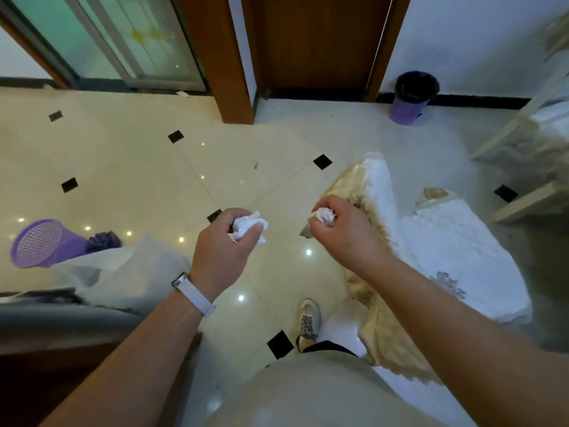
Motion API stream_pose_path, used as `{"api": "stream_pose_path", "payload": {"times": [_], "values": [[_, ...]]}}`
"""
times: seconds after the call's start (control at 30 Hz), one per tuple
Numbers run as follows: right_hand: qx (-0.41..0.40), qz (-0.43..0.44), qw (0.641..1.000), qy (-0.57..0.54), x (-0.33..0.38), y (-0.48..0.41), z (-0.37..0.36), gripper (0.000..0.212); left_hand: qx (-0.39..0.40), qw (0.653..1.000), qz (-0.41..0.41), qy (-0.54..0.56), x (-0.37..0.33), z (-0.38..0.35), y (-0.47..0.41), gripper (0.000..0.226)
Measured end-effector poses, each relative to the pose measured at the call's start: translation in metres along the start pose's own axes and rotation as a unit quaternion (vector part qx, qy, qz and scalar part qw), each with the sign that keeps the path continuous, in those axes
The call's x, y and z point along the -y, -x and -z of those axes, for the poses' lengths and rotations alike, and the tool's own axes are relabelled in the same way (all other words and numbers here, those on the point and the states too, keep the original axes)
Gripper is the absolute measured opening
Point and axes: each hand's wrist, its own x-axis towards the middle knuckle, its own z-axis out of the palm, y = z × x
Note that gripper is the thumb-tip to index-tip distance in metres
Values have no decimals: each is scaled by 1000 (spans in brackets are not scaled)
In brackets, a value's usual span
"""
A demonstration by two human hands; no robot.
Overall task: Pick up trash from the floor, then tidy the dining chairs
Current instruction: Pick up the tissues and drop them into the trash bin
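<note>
My left hand [220, 241] grips a crumpled white tissue [250, 227] above the tiled floor [123, 167]. Close beside it, my right hand [345, 232] pinches a second crumpled white tissue [325, 215]. Both hands are held out in front of me at about the same height. A dining chair [431, 241] with a white lace cover and cream fringe stands just right of my right hand. A small dark scrap [255, 164] lies on the floor farther ahead.
An upright purple bin [411, 100] with a black liner stands by the far wall beside a wooden door [317, 41]. Another purple bin [46, 243] lies tipped over at the left, near a cloth-covered table edge [123, 272]. A pale chair frame [523, 195] is at the right.
</note>
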Motion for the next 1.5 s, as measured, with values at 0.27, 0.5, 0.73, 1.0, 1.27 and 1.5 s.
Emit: {"api": "stream_pose_path", "payload": {"times": [0.27,0.5,0.73,1.0,1.27,1.5], "values": [[-46,-22,998,-25,22,-114,17,6,36,998,-44,6,-34,-14,-128,11],[-88,-73,993,-9,40,-204,5,7,95,993,-58,32,-16,-24,-243,12],[-156,-123,980,13,86,-301,-6,6,168,980,-98,53,-12,-16,-386,11],[-262,-179,948,14,108,-371,12,7,249,954,-144,82,-41,-36,-511,10],[-311,-203,928,-28,80,-447,62,6,291,936,-191,58,-81,-100,-597,13],[-316,-195,925,-85,21,-544,146,7,288,936,-203,10,-148,-192,-675,16]]}}
